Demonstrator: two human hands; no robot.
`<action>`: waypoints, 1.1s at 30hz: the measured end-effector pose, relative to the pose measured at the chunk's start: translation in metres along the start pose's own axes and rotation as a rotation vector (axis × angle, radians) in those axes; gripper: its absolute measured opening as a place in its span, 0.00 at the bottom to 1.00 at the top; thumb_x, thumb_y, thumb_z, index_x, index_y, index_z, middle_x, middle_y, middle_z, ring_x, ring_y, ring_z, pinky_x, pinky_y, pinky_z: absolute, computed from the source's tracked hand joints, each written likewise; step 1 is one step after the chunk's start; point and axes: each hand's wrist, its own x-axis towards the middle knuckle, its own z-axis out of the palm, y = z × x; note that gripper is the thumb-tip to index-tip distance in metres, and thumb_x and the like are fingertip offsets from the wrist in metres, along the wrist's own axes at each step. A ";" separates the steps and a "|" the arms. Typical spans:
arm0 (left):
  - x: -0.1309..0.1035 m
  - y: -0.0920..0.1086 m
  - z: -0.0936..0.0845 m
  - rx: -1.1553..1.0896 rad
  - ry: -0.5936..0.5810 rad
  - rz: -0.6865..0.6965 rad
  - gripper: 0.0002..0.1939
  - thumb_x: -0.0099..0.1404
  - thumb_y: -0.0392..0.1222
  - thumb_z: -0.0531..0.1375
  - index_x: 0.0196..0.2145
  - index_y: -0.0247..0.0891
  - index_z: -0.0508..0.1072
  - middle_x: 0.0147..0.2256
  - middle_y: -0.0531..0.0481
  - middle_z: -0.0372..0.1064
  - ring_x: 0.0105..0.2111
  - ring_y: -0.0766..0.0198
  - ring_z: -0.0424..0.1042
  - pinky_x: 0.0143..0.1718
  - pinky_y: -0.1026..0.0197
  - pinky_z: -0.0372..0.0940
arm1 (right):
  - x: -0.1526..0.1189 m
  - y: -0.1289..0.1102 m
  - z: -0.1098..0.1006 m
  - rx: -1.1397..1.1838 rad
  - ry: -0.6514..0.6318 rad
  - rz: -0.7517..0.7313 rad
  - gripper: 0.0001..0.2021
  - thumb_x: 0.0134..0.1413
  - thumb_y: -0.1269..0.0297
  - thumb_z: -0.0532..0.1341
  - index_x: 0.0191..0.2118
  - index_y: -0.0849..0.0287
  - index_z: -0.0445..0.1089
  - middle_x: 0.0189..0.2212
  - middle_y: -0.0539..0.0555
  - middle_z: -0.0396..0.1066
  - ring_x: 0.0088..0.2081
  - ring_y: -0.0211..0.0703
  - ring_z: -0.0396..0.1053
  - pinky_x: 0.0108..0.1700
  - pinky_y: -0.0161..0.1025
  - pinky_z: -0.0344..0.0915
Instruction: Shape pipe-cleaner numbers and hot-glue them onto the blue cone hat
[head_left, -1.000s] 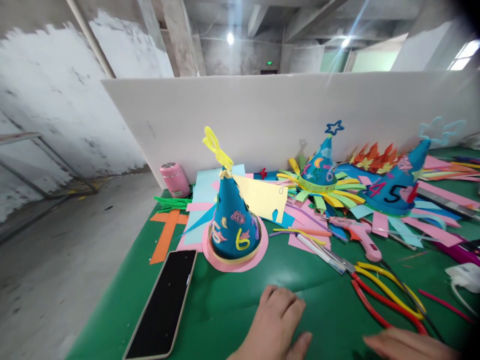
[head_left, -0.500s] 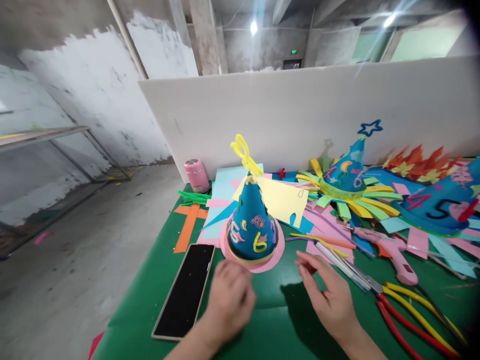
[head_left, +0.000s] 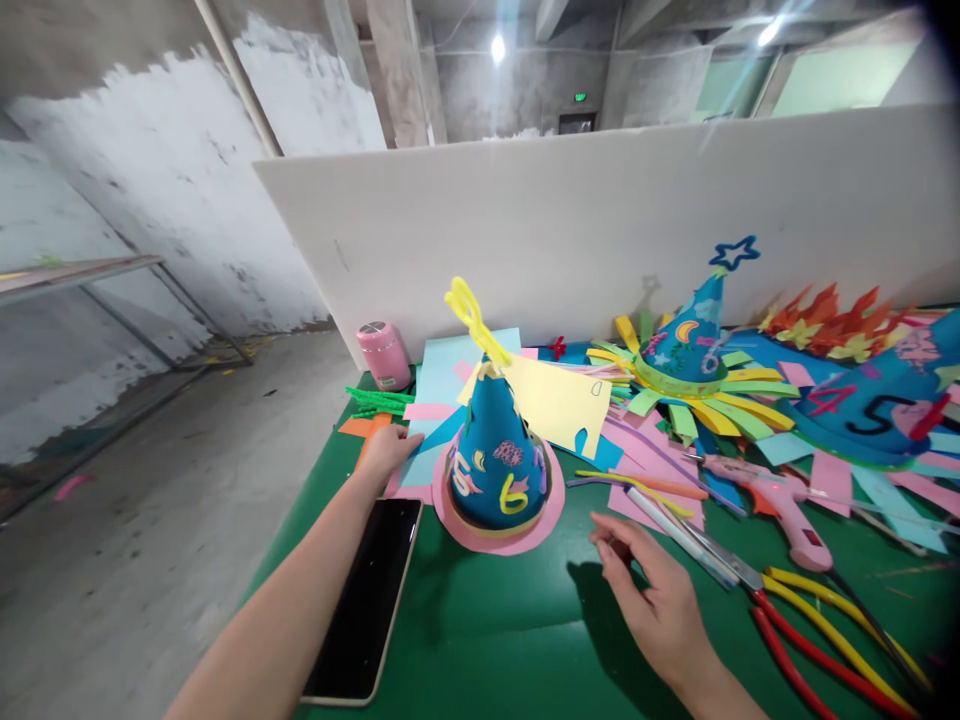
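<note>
A blue cone party hat point(head_left: 493, 450) with a pink brim, a yellow pipe-cleaner topper and a yellow 6 stands upright on the green table. To its left, my left hand point(head_left: 388, 450) reaches over the orange paper strips point(head_left: 367, 427), close to the green pipe cleaners point(head_left: 375, 402). Its fingers point right and look apart; nothing shows in them, though the palm side is hidden. My right hand point(head_left: 649, 585) hovers above the table to the right of the hat, fingers loosely bent and thumb apart, holding nothing. Below my left forearm lies a black-screened phone point(head_left: 365, 600).
A pink glue gun point(head_left: 780, 495) and scissors with red and yellow handles point(head_left: 787, 620) lie at right. Behind them are a star-topped hat point(head_left: 686, 340) and another blue hat point(head_left: 877, 410). Coloured paper surrounds a cream sheet point(head_left: 555, 400). A pink bottle point(head_left: 384, 355) stands back left, before a white panel point(head_left: 525, 230).
My left hand has moved from the front of the hat forward and left, over the orange strips. My right hand has barely moved. The view has shifted slightly.
</note>
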 end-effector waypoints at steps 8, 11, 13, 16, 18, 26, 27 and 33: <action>0.013 0.005 -0.013 0.072 0.140 0.124 0.14 0.61 0.45 0.53 0.35 0.31 0.69 0.32 0.51 0.67 0.32 0.62 0.68 0.32 0.59 0.63 | 0.000 -0.001 0.001 0.037 -0.030 0.008 0.12 0.55 0.69 0.52 0.45 0.56 0.63 0.34 0.55 0.68 0.35 0.42 0.68 0.36 0.36 0.66; 0.016 0.011 -0.021 0.103 0.262 0.161 0.13 0.59 0.44 0.51 0.28 0.32 0.70 0.24 0.53 0.65 0.27 0.63 0.65 0.27 0.64 0.57 | 0.001 0.000 0.002 0.044 -0.047 0.015 0.12 0.55 0.69 0.52 0.45 0.56 0.63 0.34 0.54 0.68 0.35 0.41 0.67 0.36 0.35 0.66; 0.018 0.014 -0.024 0.123 0.320 0.180 0.14 0.58 0.45 0.50 0.27 0.34 0.70 0.22 0.53 0.64 0.26 0.63 0.64 0.26 0.64 0.54 | 0.000 0.001 0.003 0.045 -0.056 0.013 0.12 0.55 0.69 0.52 0.46 0.56 0.63 0.34 0.54 0.68 0.35 0.40 0.67 0.35 0.34 0.66; 0.023 0.016 -0.027 0.147 0.344 0.197 0.14 0.58 0.44 0.49 0.25 0.35 0.70 0.21 0.53 0.64 0.25 0.64 0.63 0.25 0.64 0.52 | -0.001 0.002 0.004 0.040 -0.066 0.008 0.12 0.56 0.69 0.52 0.46 0.57 0.62 0.34 0.53 0.67 0.34 0.39 0.67 0.36 0.33 0.65; 0.027 0.014 -0.029 0.164 0.337 0.195 0.14 0.58 0.44 0.49 0.23 0.35 0.69 0.20 0.53 0.64 0.25 0.64 0.63 0.24 0.64 0.52 | -0.001 0.003 0.004 0.040 -0.073 0.004 0.12 0.56 0.69 0.52 0.46 0.57 0.62 0.34 0.53 0.67 0.34 0.38 0.67 0.35 0.32 0.65; 0.031 0.008 -0.030 0.270 0.326 0.162 0.14 0.61 0.44 0.49 0.29 0.34 0.70 0.26 0.50 0.68 0.28 0.62 0.67 0.27 0.62 0.57 | 0.000 0.004 0.006 0.032 -0.111 0.026 0.12 0.57 0.68 0.51 0.47 0.57 0.61 0.34 0.53 0.67 0.32 0.37 0.66 0.35 0.32 0.64; 0.030 0.009 -0.030 0.290 0.330 0.157 0.14 0.60 0.42 0.49 0.29 0.35 0.71 0.26 0.48 0.69 0.29 0.60 0.67 0.26 0.63 0.56 | 0.000 0.004 0.006 0.034 -0.118 0.027 0.12 0.57 0.68 0.51 0.46 0.57 0.61 0.34 0.53 0.67 0.32 0.36 0.66 0.35 0.32 0.64; 0.023 0.015 -0.033 0.416 0.370 0.161 0.16 0.59 0.40 0.45 0.29 0.36 0.72 0.30 0.43 0.71 0.31 0.54 0.69 0.25 0.61 0.55 | -0.002 0.005 0.009 0.041 -0.145 0.042 0.12 0.57 0.68 0.51 0.47 0.56 0.60 0.35 0.53 0.66 0.33 0.37 0.66 0.35 0.32 0.64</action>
